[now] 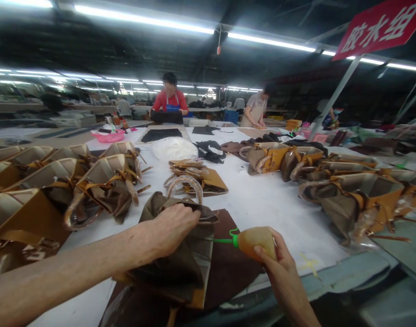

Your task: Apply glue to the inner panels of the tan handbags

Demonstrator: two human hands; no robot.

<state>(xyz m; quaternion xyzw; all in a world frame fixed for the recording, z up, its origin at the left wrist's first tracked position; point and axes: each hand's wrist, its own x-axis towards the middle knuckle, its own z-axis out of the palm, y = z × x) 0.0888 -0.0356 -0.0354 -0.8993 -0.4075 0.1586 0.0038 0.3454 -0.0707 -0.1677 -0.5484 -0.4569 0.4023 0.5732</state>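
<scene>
Brown fabric bag [175, 274] right under the L hand [175, 225], which is bunched up, seemingly pinching its rim [210, 218]; R hand [281, 259] wrapped round a bottle [257, 243], nozzle [225, 240] at bag's side, so prob. best hold rim taut & squeeze lightly. Beneath both, dark sheet [225, 272] on white table [269, 204], more bags [104, 175] either side, co-workers [170, 100] beyond, strip lights [143, 19] o'head.

Your L hand [175, 229] grips the bag [167, 270] by its top edge, nr the handle [189, 180]; your R hand [281, 259] holds the btl [257, 242], green nozzle [225, 240] twd the bag. Other bags [381, 193] stand L & R on the white tbl [262, 200].
</scene>
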